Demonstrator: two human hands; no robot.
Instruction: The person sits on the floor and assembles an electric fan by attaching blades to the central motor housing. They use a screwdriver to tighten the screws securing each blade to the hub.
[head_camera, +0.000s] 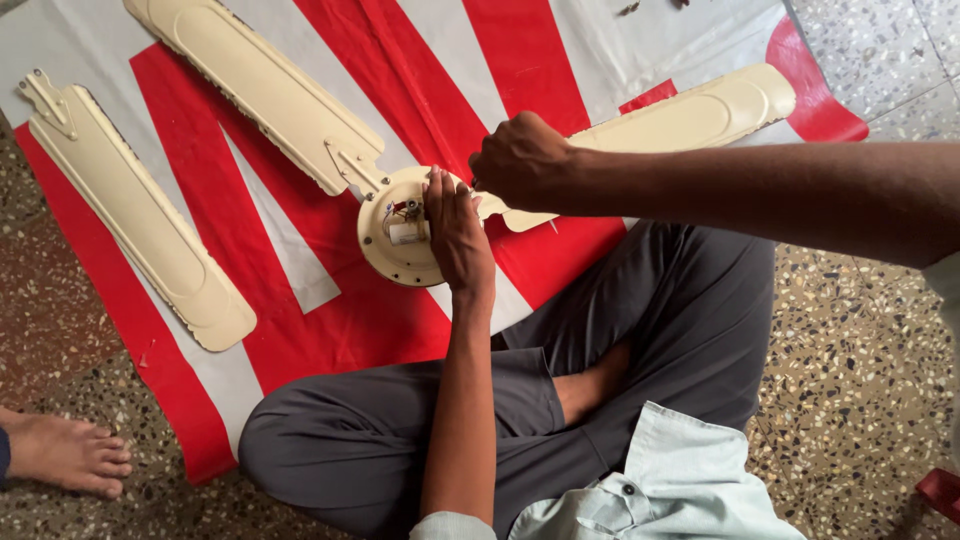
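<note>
A cream ceiling-fan hub (385, 245) lies on a red and white striped sheet (300, 330), with small parts showing in its open middle. My left hand (457, 232) lies flat across the hub's right side, fingers together, pressing it down. My right hand (522, 160) is a closed fist just above the hub, over the root of the right-hand blade (700, 112); what the fist grips is hidden. A second blade (262, 90) runs up and left from the hub, its bracket touching the rim.
A third cream blade (135, 210) lies loose on the sheet at the left. I sit cross-legged in grey trousers (650, 310) on speckled stone floor (860, 400). Another person's bare foot (65, 455) rests at the lower left edge.
</note>
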